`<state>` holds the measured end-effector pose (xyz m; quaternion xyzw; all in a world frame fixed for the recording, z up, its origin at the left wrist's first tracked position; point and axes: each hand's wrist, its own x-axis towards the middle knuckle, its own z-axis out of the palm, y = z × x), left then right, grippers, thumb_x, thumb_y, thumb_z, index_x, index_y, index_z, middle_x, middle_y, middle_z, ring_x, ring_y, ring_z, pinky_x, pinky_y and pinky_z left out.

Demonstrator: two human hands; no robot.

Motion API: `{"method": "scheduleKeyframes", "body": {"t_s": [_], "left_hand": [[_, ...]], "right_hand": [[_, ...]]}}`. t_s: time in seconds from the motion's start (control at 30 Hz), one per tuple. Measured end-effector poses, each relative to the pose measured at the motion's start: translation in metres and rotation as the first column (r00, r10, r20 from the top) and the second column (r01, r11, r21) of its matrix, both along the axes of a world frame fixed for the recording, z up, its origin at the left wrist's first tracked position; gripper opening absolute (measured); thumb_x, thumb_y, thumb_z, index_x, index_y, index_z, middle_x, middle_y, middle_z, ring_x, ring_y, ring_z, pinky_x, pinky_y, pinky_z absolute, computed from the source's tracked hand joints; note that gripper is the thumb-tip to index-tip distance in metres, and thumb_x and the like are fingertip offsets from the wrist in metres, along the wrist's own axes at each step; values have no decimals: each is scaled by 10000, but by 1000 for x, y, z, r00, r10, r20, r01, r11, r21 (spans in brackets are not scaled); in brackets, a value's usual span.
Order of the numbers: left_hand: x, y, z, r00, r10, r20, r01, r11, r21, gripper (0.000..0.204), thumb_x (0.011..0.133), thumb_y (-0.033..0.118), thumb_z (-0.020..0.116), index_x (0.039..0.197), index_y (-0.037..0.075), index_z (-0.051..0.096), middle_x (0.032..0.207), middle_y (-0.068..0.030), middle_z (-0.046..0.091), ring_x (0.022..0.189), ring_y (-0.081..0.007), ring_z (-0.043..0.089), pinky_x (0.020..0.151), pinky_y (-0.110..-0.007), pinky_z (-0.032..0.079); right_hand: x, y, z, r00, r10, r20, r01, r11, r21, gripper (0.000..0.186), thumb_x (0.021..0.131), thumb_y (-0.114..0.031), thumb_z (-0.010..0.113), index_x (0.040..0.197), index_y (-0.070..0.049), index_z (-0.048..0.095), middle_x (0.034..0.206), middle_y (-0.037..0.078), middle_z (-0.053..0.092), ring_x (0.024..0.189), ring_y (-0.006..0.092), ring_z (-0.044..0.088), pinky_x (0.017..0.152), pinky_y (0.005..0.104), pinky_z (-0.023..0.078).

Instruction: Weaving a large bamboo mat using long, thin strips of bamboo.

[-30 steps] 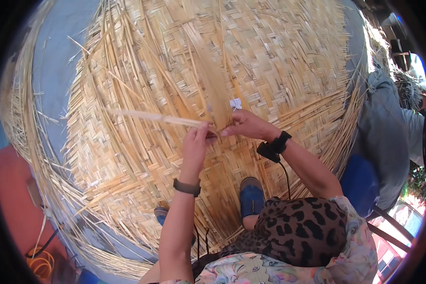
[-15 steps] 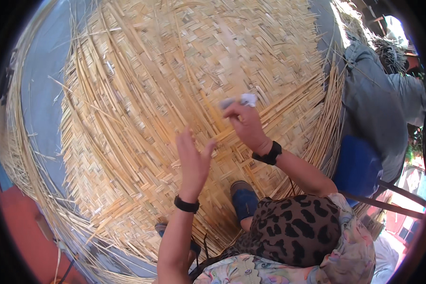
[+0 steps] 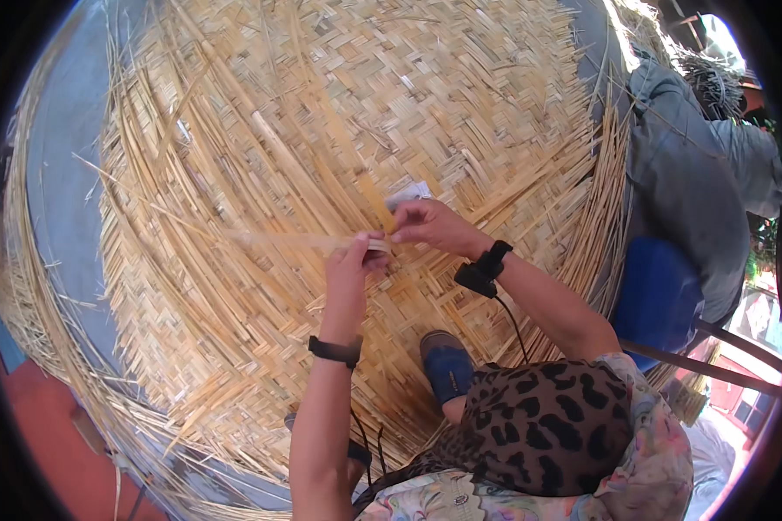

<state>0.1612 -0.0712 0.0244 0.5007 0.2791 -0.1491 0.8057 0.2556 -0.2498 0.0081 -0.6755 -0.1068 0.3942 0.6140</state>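
Beneath my hands spreads a large woven mat of flat straw-coloured reed strips (image 3: 460, 95). My left hand (image 3: 353, 267) pinches a pale reed strip (image 3: 291, 240) that runs off to the left and is smeared by motion. Close beside it, my right hand (image 3: 439, 229) has thumb and forefinger pressed together at the lower end of a yellowish reed strip (image 3: 369, 187) reaching up over the mat. A small white piece (image 3: 408, 194), perhaps cloth or tape, shows at the right fingers; whether it is wrapped on them I cannot tell.
Long loose strips (image 3: 226, 165) lie across the mat's left part, and a bundle of strip ends (image 3: 595, 226) fringes its right edge. A person in grey clothes (image 3: 686, 191) is at the right, by a blue plastic object (image 3: 656, 291). My blue shoe (image 3: 448, 369) rests on the mat.
My hands have come together at the middle. The left, spread before, now pinches a pale strip; the right has dropped slightly down and left.
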Motion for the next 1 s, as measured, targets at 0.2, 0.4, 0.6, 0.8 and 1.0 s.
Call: {"method": "scheduleKeyframes", "body": {"t_s": [0.2,0.4,0.6,0.8,1.0], "left_hand": [[14,-10,-10,964,-73,-254,46,993,-113,385,1039,276,483,1193,-57,598,972,-92,693,843,-205,670,777,-331,550],[-51,-42,-13,868,-452,206,-60,317,947,577,955,355,594,1395,21,429,1409,-203,473,1373,-353,414,1115,-497,329],[-66,-57,-32,724,-687,-61,185,108,977,919,878,529,626,1548,35,236,1627,-207,135,1524,-337,75,1199,-569,4],[-72,-55,-34,717,-697,-11,142,130,981,919,867,519,641,1541,34,248,1616,-210,172,1518,-335,116,1199,-567,26],[-53,-18,-31,793,-449,412,-216,425,879,339,875,137,637,1203,54,622,1346,-191,548,1269,-387,489,1053,-479,387]], "right_hand": [[9,-17,38,874,4,486,52,993,-103,185,890,-206,706,1036,-92,708,992,112,717,931,252,666,817,325,495],[-3,-15,81,851,-158,500,220,973,-67,547,897,-179,695,1411,-127,516,1150,84,661,941,151,604,831,294,488],[-13,-48,149,976,-212,56,192,947,257,807,892,-604,578,1424,-9,456,1024,102,640,815,151,597,744,282,485],[-1,-207,185,761,-646,60,393,532,750,236,979,-291,612,1058,-69,610,796,26,612,754,124,590,771,329,480],[-42,-314,77,-61,-946,-319,870,-207,447,206,989,-283,562,948,-83,590,982,64,641,882,180,607,858,345,507]]}}
